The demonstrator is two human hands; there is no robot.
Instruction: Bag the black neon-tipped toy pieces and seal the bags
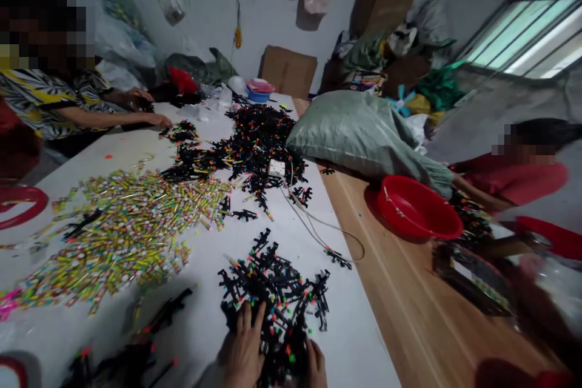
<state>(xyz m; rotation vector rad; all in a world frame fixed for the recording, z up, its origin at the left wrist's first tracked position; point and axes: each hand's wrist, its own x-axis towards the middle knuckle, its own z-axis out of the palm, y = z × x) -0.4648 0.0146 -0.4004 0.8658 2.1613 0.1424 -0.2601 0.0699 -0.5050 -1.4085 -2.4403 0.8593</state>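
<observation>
Sorting of small toy guns by hand, seen from the wearer's head; places are given relative to the near pile of black toy guns (273, 282), which lies on the white counter (354, 327) directly before the wearer. Many of its pieces bear orange, red or green tips. The left hand (245, 339) rests on the pile's near left part, open, its fingers extended and slightly spread; the fingertips are among the black pieces. The right hand (316, 364) lies against the near right edge, fingers slightly bent; the lower picture border cuts it off, and whether it grips a piece cannot be told. Left of the near pile are blurred dark toy guns (127, 357) and, farther off, a broad heap of slender yellow tubes (136, 224). Beyond it spreads a larger heap of black toy guns (259, 133), with a white power strip (276, 168) at its near edge; a pale cable (318, 227) loops toward a lone toy gun (337, 257) right of the near pile. Farther right stand a red basin (416, 209) and a stuffed woven sack (350, 130). A co-worker in a patterned shirt (73, 100) reaches in from the far left; another, in a red top (541, 182), sits to the far right.
</observation>
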